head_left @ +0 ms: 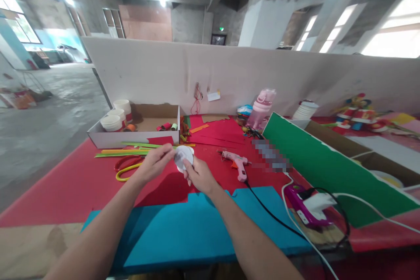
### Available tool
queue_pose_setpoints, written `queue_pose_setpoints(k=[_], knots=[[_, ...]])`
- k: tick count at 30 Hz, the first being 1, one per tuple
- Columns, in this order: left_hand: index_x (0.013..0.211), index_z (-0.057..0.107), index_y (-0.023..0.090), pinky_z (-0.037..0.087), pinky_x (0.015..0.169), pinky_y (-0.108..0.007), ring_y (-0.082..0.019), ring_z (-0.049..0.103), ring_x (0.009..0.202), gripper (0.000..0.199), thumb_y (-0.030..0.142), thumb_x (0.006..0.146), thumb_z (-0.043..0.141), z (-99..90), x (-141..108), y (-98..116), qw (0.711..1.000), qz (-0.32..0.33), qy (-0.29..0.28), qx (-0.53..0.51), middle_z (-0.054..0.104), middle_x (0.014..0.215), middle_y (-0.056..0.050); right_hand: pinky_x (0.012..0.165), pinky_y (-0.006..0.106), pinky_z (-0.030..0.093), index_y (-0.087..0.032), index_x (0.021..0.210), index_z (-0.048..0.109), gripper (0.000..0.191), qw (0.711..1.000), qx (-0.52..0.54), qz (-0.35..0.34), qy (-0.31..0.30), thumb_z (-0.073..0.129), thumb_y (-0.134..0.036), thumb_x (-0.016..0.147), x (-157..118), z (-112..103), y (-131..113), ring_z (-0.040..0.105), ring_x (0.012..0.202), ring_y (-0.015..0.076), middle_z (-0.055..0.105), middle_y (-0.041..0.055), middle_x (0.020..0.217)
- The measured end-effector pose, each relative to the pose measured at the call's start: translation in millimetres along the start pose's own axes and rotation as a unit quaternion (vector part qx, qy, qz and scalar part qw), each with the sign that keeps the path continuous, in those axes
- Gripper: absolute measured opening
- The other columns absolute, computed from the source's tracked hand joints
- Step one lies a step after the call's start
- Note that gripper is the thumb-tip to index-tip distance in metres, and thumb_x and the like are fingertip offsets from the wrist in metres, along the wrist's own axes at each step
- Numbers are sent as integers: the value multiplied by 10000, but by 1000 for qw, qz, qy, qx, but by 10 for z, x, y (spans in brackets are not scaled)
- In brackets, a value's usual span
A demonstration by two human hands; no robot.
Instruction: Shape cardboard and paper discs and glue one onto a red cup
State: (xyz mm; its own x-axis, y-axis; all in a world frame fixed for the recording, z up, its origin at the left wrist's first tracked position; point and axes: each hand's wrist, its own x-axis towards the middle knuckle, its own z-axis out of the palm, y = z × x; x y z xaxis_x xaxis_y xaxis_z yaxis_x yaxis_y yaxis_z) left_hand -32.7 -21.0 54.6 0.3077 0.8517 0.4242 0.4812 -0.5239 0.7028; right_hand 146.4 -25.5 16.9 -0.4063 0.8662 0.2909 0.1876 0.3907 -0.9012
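A white round piece (183, 159) is held up over the red table covering, its flat face towards me; I cannot tell whether it is a disc or the end of a cup. My right hand (200, 176) grips it, the thumb across its face and the fingers behind. At its left edge, my left hand (156, 162) has its fingers closed together, touching the rim. Scissors (129, 168) with red and yellow handles lie beside the left hand. To the right of my hands, a pink glue gun (236, 162) rests on its side with a black cord.
A shallow box (131, 140) at the back left contains white cups (111, 123) and small rolls. Green and yellow strips (121, 152) lie before it. On the right are a purple power strip (308, 210), cables, a green board (324, 162) and a pink bottle (260, 108).
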Motion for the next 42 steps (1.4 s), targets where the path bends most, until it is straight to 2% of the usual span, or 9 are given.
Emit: queue_pose_setpoints(k=[2,4,13,17,21,27,32,38,42], knots=[[745,553,176,357,581,-236,-125,461,617,287,357,914,407,7,-14,28,994,1,-108,6,544,695,-1,454,204,416,-197,865,471,208,1000,-24,-11,-10,367,-359,944,-6,30,4,535,417,99,558,-27,583],[735,547,181,344,570,-242,-132,469,610,303,359,920,385,6,-28,48,986,-1,-164,41,550,695,-4,478,218,426,-191,946,477,127,998,-56,-16,-20,394,-284,923,-17,62,7,558,451,116,577,-14,606],[887,588,176,400,668,-260,-160,550,729,328,379,933,334,0,-45,69,967,-25,-226,112,625,858,-48,572,257,420,-90,1257,395,379,972,-222,29,-72,350,-179,891,-47,106,-30,596,606,167,644,79,765],[851,567,167,399,670,-263,-162,551,730,289,332,922,341,63,-38,51,963,-32,-231,133,632,864,-62,617,289,416,-96,1272,381,398,956,-284,51,-61,343,-168,882,-55,146,-44,635,732,217,667,144,905],[787,526,171,375,619,-259,-151,523,667,231,270,899,350,122,-36,17,959,-47,-233,153,618,790,-49,637,305,411,-99,1212,425,364,941,-317,95,-63,359,-148,858,-54,189,-70,649,790,248,672,164,935],[776,524,170,389,641,-252,-145,527,693,234,278,894,353,172,-49,-90,966,-63,-237,85,618,800,-36,636,299,406,-104,1151,460,322,931,-340,115,-68,372,-139,843,-46,208,-79,649,805,242,674,169,948],[739,503,176,337,530,-229,-118,470,541,221,267,873,353,251,-54,-151,969,-94,-222,60,558,645,9,625,302,399,-101,1090,486,282,931,-339,107,-79,382,-135,830,-28,180,-31,649,804,254,677,178,937],[584,403,176,243,524,-239,-107,403,520,208,214,789,416,385,-19,-179,976,-56,-151,149,469,551,14,670,303,417,-115,1085,485,268,946,-300,98,-76,409,-134,829,-8,149,17,648,867,260,672,177,1006],[542,384,176,197,521,-260,-106,376,499,216,219,747,437,499,-38,-153,974,-94,-77,190,432,517,14,701,306,428,-131,1052,491,250,955,-274,96,-62,446,-123,806,4,164,89,644,915,268,672,170,1022]])
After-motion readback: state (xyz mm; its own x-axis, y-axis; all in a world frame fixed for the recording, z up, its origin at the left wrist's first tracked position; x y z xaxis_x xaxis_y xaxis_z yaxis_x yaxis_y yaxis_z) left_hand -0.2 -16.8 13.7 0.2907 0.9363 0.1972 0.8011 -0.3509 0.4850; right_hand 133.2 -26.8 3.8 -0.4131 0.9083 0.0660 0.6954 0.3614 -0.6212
